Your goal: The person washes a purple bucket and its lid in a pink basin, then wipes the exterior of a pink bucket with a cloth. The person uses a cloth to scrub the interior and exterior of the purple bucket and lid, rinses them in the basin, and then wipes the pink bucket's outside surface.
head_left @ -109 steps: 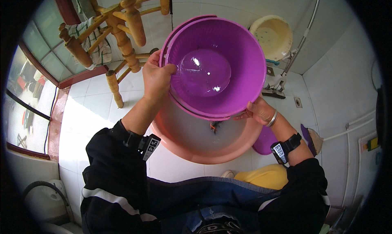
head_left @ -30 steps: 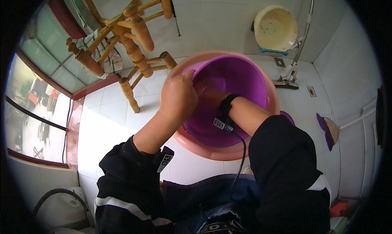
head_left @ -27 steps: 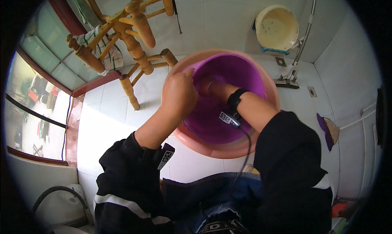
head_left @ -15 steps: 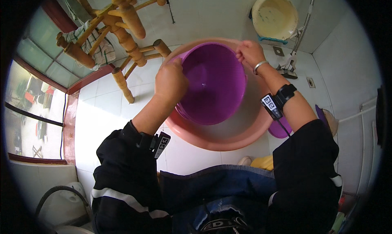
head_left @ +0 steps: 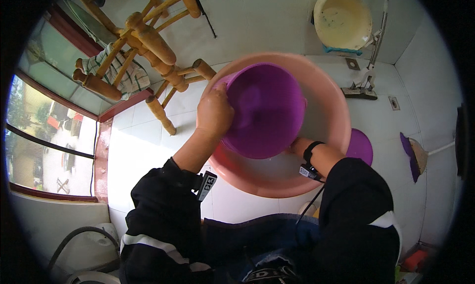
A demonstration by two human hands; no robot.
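Observation:
A purple plastic bucket point(head_left: 267, 105) sits tilted inside a wide pink basin point(head_left: 326, 101) on the white tiled floor. My left hand point(head_left: 213, 111) grips the bucket's left rim. My right hand point(head_left: 296, 146) reaches down beside the bucket's lower right side; its fingers are hidden behind the bucket, and only the wrist with a black band shows. Water lies in the bottom of the basin below the bucket.
A wooden chair point(head_left: 148, 46) with a checked cloth stands at the upper left, close to the basin. A cream bowl point(head_left: 342, 19) is at the back right by a pipe. A purple lid point(head_left: 360, 146) lies right of the basin. A window runs along the left.
My right hand has come off the bucket's far rim and dropped to its lower right side. The bucket has tipped and shifted within the basin. My left hand has kept its hold.

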